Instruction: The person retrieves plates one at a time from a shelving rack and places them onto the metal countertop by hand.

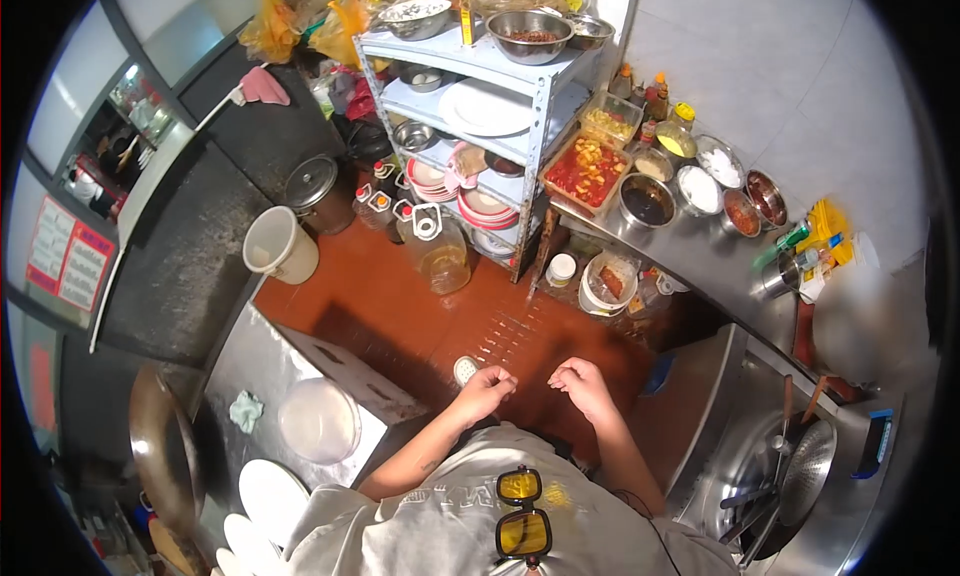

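Observation:
My left hand (486, 392) is in front of my body at waist height, its fingers curled in, with nothing visible in it. A short gap to the right, my right hand (582, 387) is bent the same way, thumb near the fingertips, and I see no object in it. Neither hand touches anything. Below them lies the red-brown floor (400, 321), with a white shoe (465, 370) showing beside my left hand. Yellow-lensed glasses (522, 511) hang at the front of my light shirt.
A metal shelf rack (541, 126) holds bowls and plates. Oil jugs (436, 251) and a white bucket (280, 246) stand on the floor. Sauce bowls (647, 201) line the right counter (700, 259). At lower right lie ladles and a strainer (808, 474); at left, plates (270, 496) and a wok (160, 446).

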Demonstrator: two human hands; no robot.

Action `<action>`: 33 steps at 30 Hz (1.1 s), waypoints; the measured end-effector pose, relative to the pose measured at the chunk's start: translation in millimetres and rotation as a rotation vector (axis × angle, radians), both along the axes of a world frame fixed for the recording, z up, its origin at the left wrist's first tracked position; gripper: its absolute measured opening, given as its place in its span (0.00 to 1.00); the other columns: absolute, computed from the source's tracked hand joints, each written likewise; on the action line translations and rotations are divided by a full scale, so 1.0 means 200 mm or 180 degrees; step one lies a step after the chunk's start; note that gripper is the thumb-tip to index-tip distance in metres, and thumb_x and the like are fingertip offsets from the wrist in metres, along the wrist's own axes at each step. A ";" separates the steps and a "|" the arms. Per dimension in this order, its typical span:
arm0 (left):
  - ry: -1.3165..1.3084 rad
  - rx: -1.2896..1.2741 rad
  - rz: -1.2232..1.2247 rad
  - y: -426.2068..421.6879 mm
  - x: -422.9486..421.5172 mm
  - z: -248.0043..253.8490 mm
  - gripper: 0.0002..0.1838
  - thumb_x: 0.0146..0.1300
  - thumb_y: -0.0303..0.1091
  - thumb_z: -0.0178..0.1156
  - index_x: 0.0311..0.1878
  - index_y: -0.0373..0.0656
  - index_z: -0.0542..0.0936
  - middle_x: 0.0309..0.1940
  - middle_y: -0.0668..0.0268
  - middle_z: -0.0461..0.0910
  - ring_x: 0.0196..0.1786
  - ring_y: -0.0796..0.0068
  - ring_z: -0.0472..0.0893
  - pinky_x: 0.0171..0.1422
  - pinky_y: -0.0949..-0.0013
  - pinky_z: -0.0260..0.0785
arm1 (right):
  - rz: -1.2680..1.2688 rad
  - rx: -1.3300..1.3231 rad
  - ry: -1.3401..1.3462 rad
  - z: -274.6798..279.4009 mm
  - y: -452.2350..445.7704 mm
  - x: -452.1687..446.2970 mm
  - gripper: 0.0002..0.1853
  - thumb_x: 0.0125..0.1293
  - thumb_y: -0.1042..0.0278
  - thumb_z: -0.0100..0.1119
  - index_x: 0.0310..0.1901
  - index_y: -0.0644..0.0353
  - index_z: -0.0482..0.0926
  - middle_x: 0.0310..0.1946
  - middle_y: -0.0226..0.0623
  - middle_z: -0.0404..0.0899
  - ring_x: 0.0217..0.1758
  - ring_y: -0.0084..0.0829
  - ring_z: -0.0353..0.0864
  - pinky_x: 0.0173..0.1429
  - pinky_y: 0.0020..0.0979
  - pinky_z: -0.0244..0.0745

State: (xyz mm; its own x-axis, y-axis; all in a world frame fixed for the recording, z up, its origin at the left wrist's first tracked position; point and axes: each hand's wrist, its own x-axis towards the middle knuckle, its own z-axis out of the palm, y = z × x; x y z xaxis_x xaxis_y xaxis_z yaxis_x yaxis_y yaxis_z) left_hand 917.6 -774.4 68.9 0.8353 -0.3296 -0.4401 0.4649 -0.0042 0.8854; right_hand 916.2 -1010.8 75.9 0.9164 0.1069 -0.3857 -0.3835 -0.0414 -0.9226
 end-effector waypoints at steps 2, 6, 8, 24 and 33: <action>-0.0011 0.0078 -0.0192 0.00 0.14 0.01 0.08 0.70 0.35 0.61 0.36 0.41 0.78 0.29 0.72 0.78 0.32 0.83 0.75 0.37 0.75 0.68 | -0.0081 -0.0026 0.0022 -0.01 -0.01 0.10 0.08 0.68 0.74 0.50 0.34 0.63 0.79 0.31 0.33 0.84 0.35 0.22 0.81 0.42 0.25 0.75; -0.0147 -0.0119 -0.0136 0.05 0.41 -0.02 0.09 0.69 0.35 0.61 0.36 0.40 0.78 0.30 0.72 0.79 0.32 0.83 0.75 0.38 0.76 0.68 | 0.0030 -0.0022 -0.0247 0.02 0.05 0.35 0.07 0.67 0.75 0.50 0.34 0.64 0.79 0.31 0.34 0.84 0.35 0.22 0.82 0.42 0.25 0.76; -0.0135 -0.0164 -0.0080 0.11 0.54 -0.05 0.08 0.69 0.34 0.61 0.36 0.40 0.79 0.31 0.71 0.79 0.33 0.83 0.75 0.39 0.76 0.68 | 0.0091 -0.0128 -0.0370 0.06 0.10 0.51 0.06 0.65 0.77 0.52 0.33 0.66 0.79 0.30 0.36 0.83 0.34 0.25 0.82 0.42 0.27 0.77; 0.0159 -0.0147 0.0504 0.56 1.19 -0.02 0.06 0.71 0.33 0.59 0.38 0.41 0.78 0.31 0.71 0.80 0.32 0.83 0.75 0.40 0.76 0.68 | 0.0279 0.0013 -0.0379 0.08 0.39 1.26 0.05 0.65 0.78 0.54 0.40 0.67 0.78 0.33 0.38 0.83 0.36 0.26 0.82 0.43 0.27 0.78; -0.0247 0.0140 0.0635 0.58 1.70 0.05 0.06 0.70 0.32 0.57 0.39 0.41 0.79 0.32 0.71 0.80 0.34 0.82 0.76 0.42 0.75 0.70 | 0.0095 0.0461 0.0052 0.08 0.48 1.80 0.09 0.75 0.65 0.52 0.44 0.62 0.76 0.30 0.34 0.82 0.31 0.22 0.80 0.36 0.24 0.73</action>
